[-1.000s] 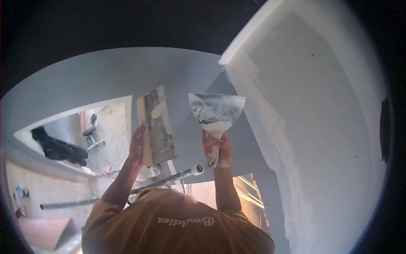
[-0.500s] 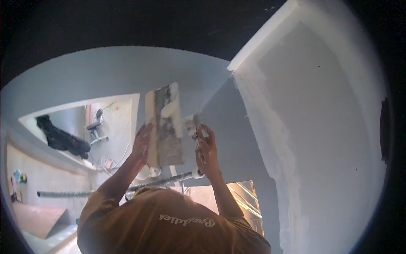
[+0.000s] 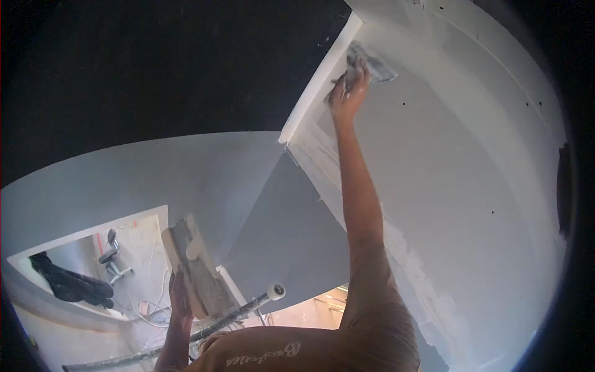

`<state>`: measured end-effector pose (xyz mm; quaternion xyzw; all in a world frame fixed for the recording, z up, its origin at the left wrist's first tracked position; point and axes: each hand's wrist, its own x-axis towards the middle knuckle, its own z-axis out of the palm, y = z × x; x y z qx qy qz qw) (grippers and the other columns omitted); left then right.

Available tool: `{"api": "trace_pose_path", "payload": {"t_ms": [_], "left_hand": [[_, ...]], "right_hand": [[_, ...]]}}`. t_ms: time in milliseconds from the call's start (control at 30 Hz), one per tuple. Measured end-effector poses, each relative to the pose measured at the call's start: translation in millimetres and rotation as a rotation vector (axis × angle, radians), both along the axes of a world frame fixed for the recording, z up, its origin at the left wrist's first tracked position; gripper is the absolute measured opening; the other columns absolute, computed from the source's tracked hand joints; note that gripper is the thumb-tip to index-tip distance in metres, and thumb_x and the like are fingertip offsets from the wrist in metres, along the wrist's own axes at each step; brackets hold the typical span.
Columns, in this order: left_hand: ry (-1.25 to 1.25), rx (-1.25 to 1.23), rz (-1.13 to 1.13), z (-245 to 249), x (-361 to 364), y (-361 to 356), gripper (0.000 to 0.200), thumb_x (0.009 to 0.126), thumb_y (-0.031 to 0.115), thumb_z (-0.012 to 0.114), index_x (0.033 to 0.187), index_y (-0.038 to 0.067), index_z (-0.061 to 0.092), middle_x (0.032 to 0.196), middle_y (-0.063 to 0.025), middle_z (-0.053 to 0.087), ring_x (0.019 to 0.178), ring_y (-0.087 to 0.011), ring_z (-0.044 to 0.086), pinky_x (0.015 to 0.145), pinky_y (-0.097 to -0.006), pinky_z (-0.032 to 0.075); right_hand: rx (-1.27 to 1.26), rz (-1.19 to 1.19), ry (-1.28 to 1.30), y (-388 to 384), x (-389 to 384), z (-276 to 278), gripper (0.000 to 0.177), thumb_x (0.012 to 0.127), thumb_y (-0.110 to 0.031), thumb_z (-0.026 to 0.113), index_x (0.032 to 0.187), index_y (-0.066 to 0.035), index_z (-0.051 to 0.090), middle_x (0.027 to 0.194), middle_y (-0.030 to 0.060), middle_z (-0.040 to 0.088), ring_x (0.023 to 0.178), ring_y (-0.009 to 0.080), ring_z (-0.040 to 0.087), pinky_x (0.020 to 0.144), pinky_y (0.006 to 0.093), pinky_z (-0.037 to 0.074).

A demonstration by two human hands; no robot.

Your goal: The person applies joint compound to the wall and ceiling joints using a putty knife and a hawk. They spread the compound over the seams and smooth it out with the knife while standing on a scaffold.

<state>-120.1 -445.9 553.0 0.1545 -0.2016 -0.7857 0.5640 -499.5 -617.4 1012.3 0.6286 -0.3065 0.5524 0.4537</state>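
My left hand [image 3: 180, 294] grips the long flat board [image 3: 204, 273] at its left side, low in the view. The board's face is smeared with grey and white compound, with a pale lump near its upper end. My right arm reaches up, and my right hand [image 3: 350, 96] is closed around a smeared metal-bladed knife [image 3: 377, 69]. The blade lies at the wall panel [image 3: 434, 155], just right of the white edge strip [image 3: 322, 74]. My fingers hide the knife's handle.
A long pole [image 3: 232, 319] with a round pale end crosses below the board. Through the framed opening [image 3: 164, 217] at left are a dark garment [image 3: 74, 282], an office chair [image 3: 111, 255] and loose cables. A grey wall [image 3: 204, 173] stands ahead.
My right hand has moved from beside the board up to the wall by the white edge strip with the knife. The board and my left hand sit lower and further left; the view has shifted.
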Motion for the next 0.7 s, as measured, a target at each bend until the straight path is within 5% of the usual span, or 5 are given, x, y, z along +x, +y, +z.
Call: {"api": "trace_pose_path", "payload": {"t_ms": [167,700], "left_hand": [[-0.109,0.12,0.124,-27.9,3.2,11.7,0.041,0.103,0.033,0.051,0.131,0.002,0.051,0.113,-0.0128,0.064,0.098,-0.0273,0.066,0.085,-0.0409,0.056],[-0.124,0.129,0.062,-10.1,23.8,27.4,0.045,0.103,0.035,0.052,0.136,0.005,0.048,0.119,-0.0085,0.062,0.106,-0.0219,0.063,0.091,-0.0364,0.054]], "right_hand": [[-0.029,-0.075,-0.036,-62.8,-49.7,66.3,0.057,0.076,-0.017,0.06,0.124,0.012,0.053,0.124,0.0326,0.05,0.112,0.0473,0.053,0.1,0.0524,0.041],[-0.069,-0.242,0.022,-96.5,-71.5,112.9,0.055,0.069,-0.01,0.061,0.117,0.017,0.054,0.123,0.0378,0.052,0.112,0.0521,0.055,0.101,0.0536,0.044]]}}
